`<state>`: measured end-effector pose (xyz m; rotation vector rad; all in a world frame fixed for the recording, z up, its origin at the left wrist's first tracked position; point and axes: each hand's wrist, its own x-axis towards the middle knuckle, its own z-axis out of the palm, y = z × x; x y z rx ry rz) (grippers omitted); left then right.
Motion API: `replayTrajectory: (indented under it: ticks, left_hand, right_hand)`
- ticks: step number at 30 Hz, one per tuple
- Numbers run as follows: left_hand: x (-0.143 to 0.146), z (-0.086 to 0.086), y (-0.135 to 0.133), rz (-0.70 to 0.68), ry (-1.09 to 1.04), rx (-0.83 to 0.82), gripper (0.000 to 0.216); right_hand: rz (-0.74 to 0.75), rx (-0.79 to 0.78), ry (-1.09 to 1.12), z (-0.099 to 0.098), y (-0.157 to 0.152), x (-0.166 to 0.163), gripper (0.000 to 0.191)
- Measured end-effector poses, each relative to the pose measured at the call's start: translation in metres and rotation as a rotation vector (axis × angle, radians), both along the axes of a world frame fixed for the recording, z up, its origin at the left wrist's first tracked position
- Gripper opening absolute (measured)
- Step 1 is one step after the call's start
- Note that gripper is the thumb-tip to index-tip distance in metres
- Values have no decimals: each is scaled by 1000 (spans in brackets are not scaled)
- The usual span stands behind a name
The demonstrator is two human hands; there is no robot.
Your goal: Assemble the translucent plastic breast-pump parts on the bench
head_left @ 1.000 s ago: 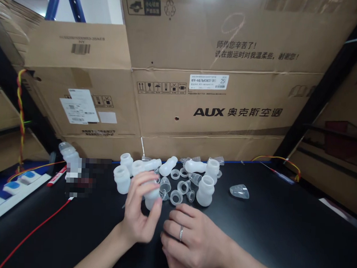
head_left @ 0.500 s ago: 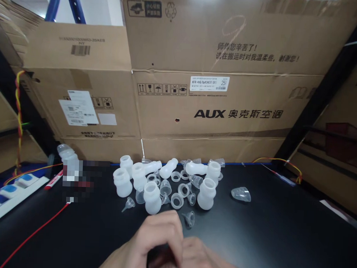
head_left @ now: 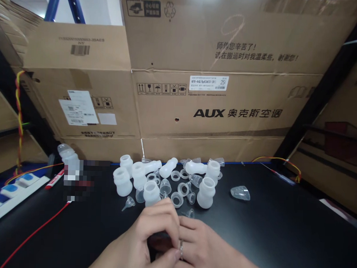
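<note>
At the near edge of the view, my left hand and my right hand meet, backs upward. The fingers of my left hand are curled, with thumb and fingertips against my right hand beside a ring on one of its fingers. My right hand is closed too, and anything between the two hands is hidden. Just beyond them stands a white bottle, its lower part covered by my left hand. A clear funnel-shaped piece lies partly behind my right hand.
Several white bottles stand or lie at mid-table among clear caps and screw rings. A clear cap lies apart on the right. A cardboard sheet backs the table. At left are a red marker and a power strip.
Both hands, still together, have risen in the view and moved forward, so more of my right hand and its ring shows. They now cover part of the near bottle and funnel-shaped piece.
</note>
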<state>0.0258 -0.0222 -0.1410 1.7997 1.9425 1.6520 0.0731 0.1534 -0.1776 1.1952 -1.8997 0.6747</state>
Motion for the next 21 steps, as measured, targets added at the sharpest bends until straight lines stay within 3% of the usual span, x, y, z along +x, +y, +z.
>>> replayTrajectory:
  ticks: [7, 14, 17, 21]
  left_hand:
    - [10, -8, 1, 206, -154, 110, 32]
    - [3, -2, -4, 114, -196, 11, 4]
    - [-8, 1, -10, 20, -177, -95, 13]
    - [-11, 4, -12, 60, -164, -76, 5]
  right_hand:
    - [-82, 114, 44, 17, 9, 5, 26]
    - [-104, 131, 52, 21, 11, 9, 32]
    - [-86, 135, 50, 24, 10, 10, 24]
    - [-98, 119, 69, 21, 10, 8, 26]
